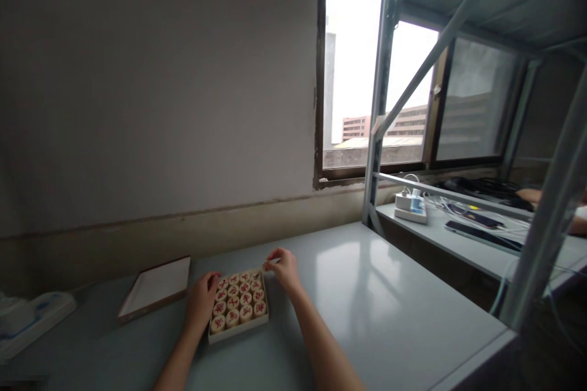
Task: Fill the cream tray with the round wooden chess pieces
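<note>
A shallow open box [238, 333] lies on the grey table, filled with rows of round, pale wooden xiangqi pieces [233, 303] bearing red characters. My left hand [202, 300] is at the box's left side, fingers curled against its far left edge. At the far right corner is my right hand [283, 269], thumb and fingers bent together on the box's edge. Its fingertips are small and partly hidden. To the left, the box's lid [156, 286] lies with its white inside facing up.
A white power strip [39, 321] lies at the far left. A metal shelf frame [373, 134] rises at the table's back right. Behind it, a second table holds a charger block [409, 206], phones [481, 235] and cables. Another person's arm [529, 195] shows at the right edge.
</note>
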Action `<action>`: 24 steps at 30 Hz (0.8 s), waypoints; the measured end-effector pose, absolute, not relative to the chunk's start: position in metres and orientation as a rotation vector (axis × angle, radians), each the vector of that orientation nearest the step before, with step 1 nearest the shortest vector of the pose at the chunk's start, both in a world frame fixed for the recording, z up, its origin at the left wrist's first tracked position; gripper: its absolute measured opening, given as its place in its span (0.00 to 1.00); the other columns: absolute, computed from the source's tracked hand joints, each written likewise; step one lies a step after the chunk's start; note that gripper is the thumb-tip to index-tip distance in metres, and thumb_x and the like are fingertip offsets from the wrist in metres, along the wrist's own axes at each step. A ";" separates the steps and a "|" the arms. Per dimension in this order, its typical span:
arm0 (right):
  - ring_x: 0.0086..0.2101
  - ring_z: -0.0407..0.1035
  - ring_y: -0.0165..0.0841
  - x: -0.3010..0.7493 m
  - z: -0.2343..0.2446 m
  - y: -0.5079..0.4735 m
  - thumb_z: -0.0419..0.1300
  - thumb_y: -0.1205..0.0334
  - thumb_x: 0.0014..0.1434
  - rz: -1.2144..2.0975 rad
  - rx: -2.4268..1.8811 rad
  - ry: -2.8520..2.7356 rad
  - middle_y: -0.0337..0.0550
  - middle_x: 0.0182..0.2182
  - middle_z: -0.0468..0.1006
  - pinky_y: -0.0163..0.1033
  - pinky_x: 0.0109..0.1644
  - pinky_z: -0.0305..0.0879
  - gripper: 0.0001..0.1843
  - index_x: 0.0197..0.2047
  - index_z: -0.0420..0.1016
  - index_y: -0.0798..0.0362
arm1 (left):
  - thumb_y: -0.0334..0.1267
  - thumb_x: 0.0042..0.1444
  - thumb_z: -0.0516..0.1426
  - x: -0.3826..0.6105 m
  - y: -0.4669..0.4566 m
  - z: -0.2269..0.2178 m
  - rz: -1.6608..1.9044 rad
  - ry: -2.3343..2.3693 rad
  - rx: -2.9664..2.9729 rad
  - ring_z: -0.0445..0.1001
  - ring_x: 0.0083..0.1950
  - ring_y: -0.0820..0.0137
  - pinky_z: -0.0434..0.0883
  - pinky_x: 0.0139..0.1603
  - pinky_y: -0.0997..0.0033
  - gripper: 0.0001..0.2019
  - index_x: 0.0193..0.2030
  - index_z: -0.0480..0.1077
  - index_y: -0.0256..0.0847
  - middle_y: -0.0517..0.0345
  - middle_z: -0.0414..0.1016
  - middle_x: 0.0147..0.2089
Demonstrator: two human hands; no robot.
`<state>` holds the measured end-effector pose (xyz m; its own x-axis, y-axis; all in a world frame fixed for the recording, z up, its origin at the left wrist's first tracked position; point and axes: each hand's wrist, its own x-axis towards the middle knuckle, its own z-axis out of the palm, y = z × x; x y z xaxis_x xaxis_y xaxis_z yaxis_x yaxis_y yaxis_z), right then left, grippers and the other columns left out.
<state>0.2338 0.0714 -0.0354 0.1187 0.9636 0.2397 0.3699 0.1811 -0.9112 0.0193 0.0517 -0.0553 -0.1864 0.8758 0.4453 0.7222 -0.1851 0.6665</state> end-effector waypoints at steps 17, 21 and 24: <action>0.34 0.68 0.34 0.240 -0.001 0.051 0.52 0.53 0.55 0.246 -1.498 -2.146 0.40 0.33 0.74 0.34 0.33 0.57 0.11 0.35 0.72 0.46 | 0.38 0.51 0.44 0.021 0.044 -0.049 1.347 2.145 2.024 0.68 0.38 0.64 0.64 0.45 0.64 0.13 0.34 0.67 0.36 0.50 0.67 0.35; 0.33 0.68 0.36 0.228 0.005 0.040 0.60 0.52 0.46 0.304 -1.497 -2.372 0.40 0.29 0.76 0.38 0.38 0.57 0.10 0.33 0.74 0.45 | 0.36 0.48 0.47 0.021 0.045 -0.051 1.511 2.102 1.978 0.65 0.36 0.66 0.65 0.42 0.64 0.08 0.34 0.63 0.38 0.53 0.62 0.35; 0.34 0.68 0.36 0.228 0.005 0.040 0.60 0.53 0.46 0.340 -1.476 -2.402 0.40 0.31 0.76 0.39 0.40 0.57 0.11 0.34 0.74 0.46 | 0.34 0.46 0.50 0.021 0.044 -0.052 1.555 2.071 1.970 0.64 0.36 0.67 0.66 0.40 0.64 0.04 0.31 0.58 0.40 0.57 0.59 0.32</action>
